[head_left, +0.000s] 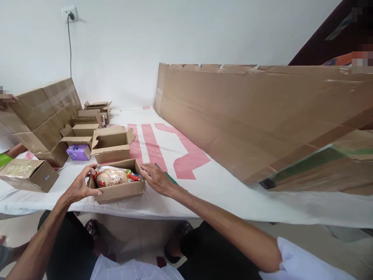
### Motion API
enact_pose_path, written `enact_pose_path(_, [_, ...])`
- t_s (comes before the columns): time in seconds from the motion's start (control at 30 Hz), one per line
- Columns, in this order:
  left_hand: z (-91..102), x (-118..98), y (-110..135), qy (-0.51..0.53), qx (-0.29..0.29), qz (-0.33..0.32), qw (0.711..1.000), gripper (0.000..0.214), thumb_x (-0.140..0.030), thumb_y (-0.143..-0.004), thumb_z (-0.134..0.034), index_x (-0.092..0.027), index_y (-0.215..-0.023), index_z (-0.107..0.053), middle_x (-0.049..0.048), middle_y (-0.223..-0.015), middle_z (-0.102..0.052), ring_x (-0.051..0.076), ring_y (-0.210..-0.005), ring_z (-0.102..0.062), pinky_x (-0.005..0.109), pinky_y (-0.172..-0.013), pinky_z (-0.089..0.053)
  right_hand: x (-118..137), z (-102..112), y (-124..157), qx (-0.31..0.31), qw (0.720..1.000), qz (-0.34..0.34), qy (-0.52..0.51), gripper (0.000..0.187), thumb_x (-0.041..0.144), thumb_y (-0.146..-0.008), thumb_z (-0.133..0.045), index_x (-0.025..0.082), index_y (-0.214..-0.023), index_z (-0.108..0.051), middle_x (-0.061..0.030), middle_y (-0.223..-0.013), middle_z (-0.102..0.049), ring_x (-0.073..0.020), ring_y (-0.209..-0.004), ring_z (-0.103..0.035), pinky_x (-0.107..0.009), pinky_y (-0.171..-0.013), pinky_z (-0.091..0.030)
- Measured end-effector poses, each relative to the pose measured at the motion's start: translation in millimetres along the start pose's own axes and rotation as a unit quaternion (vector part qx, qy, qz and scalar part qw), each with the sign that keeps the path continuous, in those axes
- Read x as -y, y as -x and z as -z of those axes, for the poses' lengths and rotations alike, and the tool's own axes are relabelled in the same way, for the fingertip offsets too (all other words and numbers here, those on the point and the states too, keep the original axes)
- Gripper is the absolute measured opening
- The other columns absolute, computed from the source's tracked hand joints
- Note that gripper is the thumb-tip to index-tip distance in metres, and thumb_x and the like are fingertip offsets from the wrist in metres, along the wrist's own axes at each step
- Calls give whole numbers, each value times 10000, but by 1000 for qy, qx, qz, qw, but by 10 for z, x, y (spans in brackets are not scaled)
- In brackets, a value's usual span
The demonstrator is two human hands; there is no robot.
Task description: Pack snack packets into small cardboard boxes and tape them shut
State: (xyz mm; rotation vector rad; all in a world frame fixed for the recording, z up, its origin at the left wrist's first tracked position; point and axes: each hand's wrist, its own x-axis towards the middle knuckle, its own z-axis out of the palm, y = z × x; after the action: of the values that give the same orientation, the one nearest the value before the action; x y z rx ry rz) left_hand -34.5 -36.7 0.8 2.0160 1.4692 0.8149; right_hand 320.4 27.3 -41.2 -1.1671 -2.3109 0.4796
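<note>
So there's just the head view to go by here, and I'll use the purple pack [78,152] as my landmark. The packing carton [121,192] sits on the cloth-covered counter [227,206], nearer the person than the purple pack and off to its right.

Progress, as far as I can judge: this one looks loaded, with wrapped goods [112,177] filling most of it, but the top's wide open, so closing it up isn't done. The open carton [112,153] just right of the purple pack and the rear cartons [86,128] behind it have their flaps up too; can't tell if anything's inside. The taped carton [30,175], left of the purple pack and a bit nearer the person, looks shut.

Direction-wise, the packing carton's mouth faces up. Its long axis runs left to right across the person's front, roughly along the counter's near edge, right end angled slightly away.

Left hand [81,184]: thumb and fingers spread, straddling the left end, thumb on the near wall and the rest up by the far corner. Right hand [157,179]: fingers pretty much together, laid flat against the right end, no pinch that I can see. Something green [170,178] peeks out by that wrist, mostly hidden, no clue what.
</note>
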Motion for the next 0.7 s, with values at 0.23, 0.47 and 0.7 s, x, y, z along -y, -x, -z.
enact_pose_path(0.23, [4, -2, 28, 13, -2, 10, 1000, 1015, -581, -633, -976, -246, -1478, -525, 186, -1623, -519, 440, -1530, -475, 629, -1255, -409, 675, 429, -407, 136, 969, 61, 198, 322, 373, -1078, -559, 134, -1105, -773, -224, -1179, -765, -355, -1086, -715, -432, -898, -530])
enact_pose_path(0.47, [-63, 58, 96, 48, -10, 14, 999, 1332, -670, -616, -972, -292, -1706, -308, 209, -1734, -379, 479, -1603, -357, 675, -1256, -390, 862, 380, -462, 215, 950, 1, 226, 259, 360, -1020, -642, 177, -1011, -825, -170, -1029, -835, -331, -1004, -764, -355, -764, -492])
enact_pose_path(0.7, [-82, 14, 76, 73, -20, 25, 997, 1435, -693, -586, -976, -263, -1738, -237, 211, -1706, -414, 480, -1583, -386, 631, -1269, -384, 753, 350, -473, 64, 994, 30, 83, 277, 229, -1028, -522, 188, -893, -760, -106, -978, -802, -234, -897, -700, -320, -761, -445])
